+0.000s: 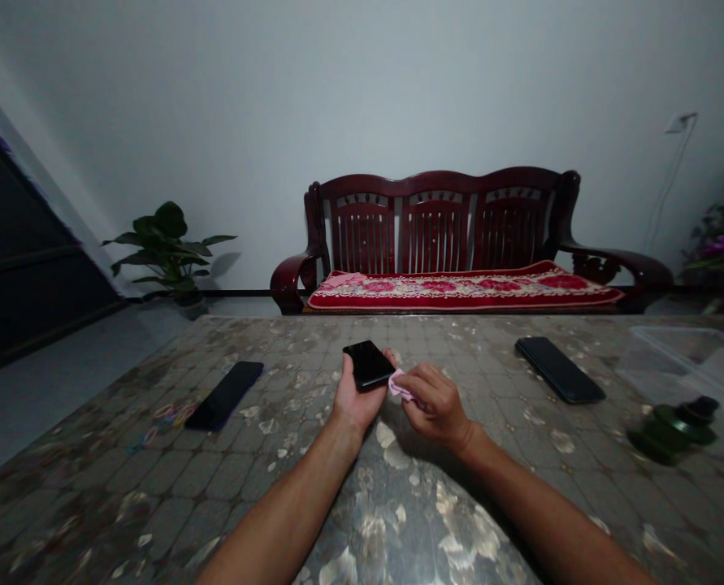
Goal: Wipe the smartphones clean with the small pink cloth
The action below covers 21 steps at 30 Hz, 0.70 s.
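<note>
A black smartphone (369, 363) lies screen up across the palm of my left hand (357, 400), with my fingers and thumb closed about its edges. In my right hand (435, 400) a small pink cloth (400, 386) is pinched between thumb and fingers. The cloth is at the phone's near right corner; whether it touches the edge I cannot tell for sure. Both hands are above the middle of the patterned table (313, 455).
To the left lie another phone (225, 396) and several coloured bands (172, 416). On the right are a dark phone (560, 370), a green bottle (672, 431) and a clear plastic box (672, 353). Behind the table stand a wooden bench (435, 183) and a potted plant (170, 248).
</note>
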Motion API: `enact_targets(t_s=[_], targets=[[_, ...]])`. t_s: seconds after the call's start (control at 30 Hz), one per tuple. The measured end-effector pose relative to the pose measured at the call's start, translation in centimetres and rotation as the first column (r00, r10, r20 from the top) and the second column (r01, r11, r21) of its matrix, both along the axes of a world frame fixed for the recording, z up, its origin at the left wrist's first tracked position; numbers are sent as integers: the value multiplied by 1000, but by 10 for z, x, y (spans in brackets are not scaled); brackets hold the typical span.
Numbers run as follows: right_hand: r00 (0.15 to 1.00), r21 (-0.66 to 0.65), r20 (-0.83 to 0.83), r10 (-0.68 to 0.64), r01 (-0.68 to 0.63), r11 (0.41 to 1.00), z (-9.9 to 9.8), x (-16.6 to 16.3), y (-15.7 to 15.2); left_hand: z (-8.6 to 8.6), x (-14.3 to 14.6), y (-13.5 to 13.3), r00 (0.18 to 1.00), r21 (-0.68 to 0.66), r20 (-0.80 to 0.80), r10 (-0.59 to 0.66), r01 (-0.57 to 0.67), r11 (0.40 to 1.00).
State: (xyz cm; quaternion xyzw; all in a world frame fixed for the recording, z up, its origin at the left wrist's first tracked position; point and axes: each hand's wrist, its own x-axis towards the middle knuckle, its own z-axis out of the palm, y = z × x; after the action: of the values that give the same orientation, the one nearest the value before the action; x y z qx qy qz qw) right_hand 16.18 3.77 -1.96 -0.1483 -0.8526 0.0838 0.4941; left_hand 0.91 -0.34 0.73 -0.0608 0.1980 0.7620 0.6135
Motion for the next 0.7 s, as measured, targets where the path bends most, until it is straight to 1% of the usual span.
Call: enact_targets(t_s=[0.07,0.1,0.17,0.2,0.23,0.27,0.33,0.4,0.43,0.47,0.53,0.6,0.67,0.7], targets=[[999,-43,-42,-26,24,999,2,4,8,-2,-3,-2,997,52,-70,-32,36,998],[995,-80,-82,-48,42,996,4,6,13,-4,-5,-3,990,71,-133,-48,58,996],[978,-191,-176,-109,75,979,10,10,23,-9,-10,-6,946,81,-317,-66,96,992],[966,-254,-220,-139,81,964,14,12,27,-12,-13,-7,900,69,-429,-75,116,991],[952,-317,-256,-165,79,945,18,14,32,-14,-15,-8,835,51,-545,-81,129,990],[941,-373,-283,-185,70,925,22,15,35,-15,-16,-9,748,39,-659,-78,137,990],[927,-454,-322,-193,28,891,31,19,39,-17,-17,-11,517,46,-856,-30,135,990],[917,-481,-364,-164,-34,876,41,22,38,-17,-15,-11,264,91,-963,51,143,985],[911,-476,-387,-142,-66,877,45,23,37,-18,-13,-11,156,115,-984,90,158,981],[904,-462,-410,-116,-96,882,49,24,34,-19,-10,-10,65,133,-990,124,176,975],[894,-415,-444,-59,-147,898,55,26,29,-22,-6,-9,-82,150,-982,169,198,969],[892,-353,-452,10,-189,916,60,29,23,-27,-3,-9,-204,171,-956,209,192,967],[895,-282,-438,87,-229,932,63,31,18,-31,-1,-9,-294,195,-925,242,181,964],[895,-248,-429,123,-248,937,63,32,16,-32,-1,-9,-323,205,-912,254,180,962]])
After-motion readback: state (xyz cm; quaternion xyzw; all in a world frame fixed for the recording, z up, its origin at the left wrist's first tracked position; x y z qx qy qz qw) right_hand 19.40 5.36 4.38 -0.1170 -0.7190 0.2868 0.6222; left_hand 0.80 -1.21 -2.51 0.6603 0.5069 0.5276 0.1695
